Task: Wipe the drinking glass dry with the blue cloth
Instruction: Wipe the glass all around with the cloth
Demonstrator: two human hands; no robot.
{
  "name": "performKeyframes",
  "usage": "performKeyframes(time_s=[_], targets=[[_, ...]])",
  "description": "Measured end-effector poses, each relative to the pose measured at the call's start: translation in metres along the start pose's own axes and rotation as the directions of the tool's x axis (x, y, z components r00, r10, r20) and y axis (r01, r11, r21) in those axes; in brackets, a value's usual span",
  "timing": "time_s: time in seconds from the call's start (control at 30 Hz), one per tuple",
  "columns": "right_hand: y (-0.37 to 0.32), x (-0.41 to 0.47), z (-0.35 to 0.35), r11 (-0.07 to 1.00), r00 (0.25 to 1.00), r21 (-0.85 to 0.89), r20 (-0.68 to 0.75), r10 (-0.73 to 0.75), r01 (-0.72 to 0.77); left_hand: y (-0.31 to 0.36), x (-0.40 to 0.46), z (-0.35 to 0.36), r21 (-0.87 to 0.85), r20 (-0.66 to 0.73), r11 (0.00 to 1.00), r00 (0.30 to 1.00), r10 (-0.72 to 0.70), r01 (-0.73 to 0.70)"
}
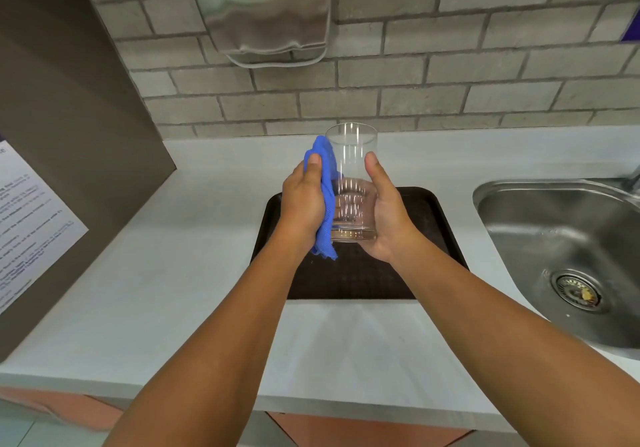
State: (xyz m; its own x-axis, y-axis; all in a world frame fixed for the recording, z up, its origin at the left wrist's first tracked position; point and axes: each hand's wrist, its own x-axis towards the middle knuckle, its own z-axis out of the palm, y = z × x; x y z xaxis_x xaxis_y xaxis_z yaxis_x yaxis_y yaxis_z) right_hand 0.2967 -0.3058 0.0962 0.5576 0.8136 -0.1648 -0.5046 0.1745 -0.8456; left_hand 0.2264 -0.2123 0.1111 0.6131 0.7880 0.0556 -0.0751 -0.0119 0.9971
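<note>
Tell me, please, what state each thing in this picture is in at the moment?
Drinking glass: upright, empty, held above the tray.
Blue cloth: bunched, pressed to the glass's left side.
Left hand: closed on the cloth.
Right hand: gripping the glass low down.
Tray: flat on the counter, nothing visible on it.
Sink: no standing water, bits in the drain strainer.

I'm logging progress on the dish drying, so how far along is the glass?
Done: the drinking glass is lifted above the dark tray, gripped by the right hand. In hand: the left hand presses the blue cloth against its outer side. Left: the inside; no cloth is in it.
</note>
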Motion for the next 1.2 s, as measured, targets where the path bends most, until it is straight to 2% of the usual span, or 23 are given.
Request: performKeyframes(time_s=[0.13,0.23,0.43,0.57,0.77,0.87,0.93,0.97,1.03,1.1,1.13,1.2], targets=[[0.002,0.003,0.004,0.987,0.973,-0.142,-0.209,-0.103,0.074,-0.003,0.000,0.001,0.015,-0.050,1.000,0.999,0.014,-0.013],[0.005,0.004,0.008,0.967,0.953,-0.242,-0.268,-0.143,0.077,-0.009,-0.004,-0.001,0.048,-0.100,0.997,0.993,0.064,-0.059],[0.012,0.006,0.007,0.910,0.965,-0.392,-0.158,-0.211,0.135,-0.012,-0.009,0.001,0.111,-0.153,0.987,0.980,0.131,-0.114],[0.009,0.004,0.008,0.895,0.953,-0.421,-0.177,-0.244,0.151,-0.010,-0.008,0.003,0.212,-0.139,0.954,0.960,0.244,-0.212],[0.004,0.004,0.012,0.927,0.967,-0.350,-0.156,-0.200,0.136,-0.007,-0.015,0.011,0.441,-0.110,0.827,0.894,0.434,-0.348],[0.002,0.003,0.013,0.936,0.966,-0.315,-0.150,-0.212,0.157,-0.005,-0.017,0.014,0.433,-0.085,0.807,0.873,0.480,-0.402],[-0.002,0.000,0.013,0.944,0.971,-0.298,-0.147,-0.189,0.139,-0.003,-0.013,0.011,0.349,-0.070,0.854,0.898,0.434,-0.386],[-0.004,0.000,0.013,0.954,0.978,-0.279,-0.141,-0.156,0.112,-0.004,-0.008,0.007,0.268,-0.080,0.906,0.930,0.360,-0.328],[-0.008,0.000,0.011,0.976,0.993,-0.210,-0.093,-0.079,0.058,-0.004,-0.001,0.000,-0.002,-0.096,0.997,0.993,0.071,-0.072],[-0.011,-0.001,0.009,0.987,0.999,-0.156,-0.019,-0.034,0.031,-0.008,0.000,-0.004,-0.199,-0.020,0.966,0.985,-0.170,0.163],[-0.010,-0.001,0.008,0.991,1.000,-0.135,0.003,-0.016,0.016,-0.009,-0.001,-0.005,-0.217,0.005,0.954,0.977,-0.211,0.207],[-0.009,-0.001,0.006,0.996,1.000,-0.091,0.023,0.015,-0.012,-0.009,-0.003,-0.002,-0.189,-0.019,0.961,0.978,-0.207,0.200]])
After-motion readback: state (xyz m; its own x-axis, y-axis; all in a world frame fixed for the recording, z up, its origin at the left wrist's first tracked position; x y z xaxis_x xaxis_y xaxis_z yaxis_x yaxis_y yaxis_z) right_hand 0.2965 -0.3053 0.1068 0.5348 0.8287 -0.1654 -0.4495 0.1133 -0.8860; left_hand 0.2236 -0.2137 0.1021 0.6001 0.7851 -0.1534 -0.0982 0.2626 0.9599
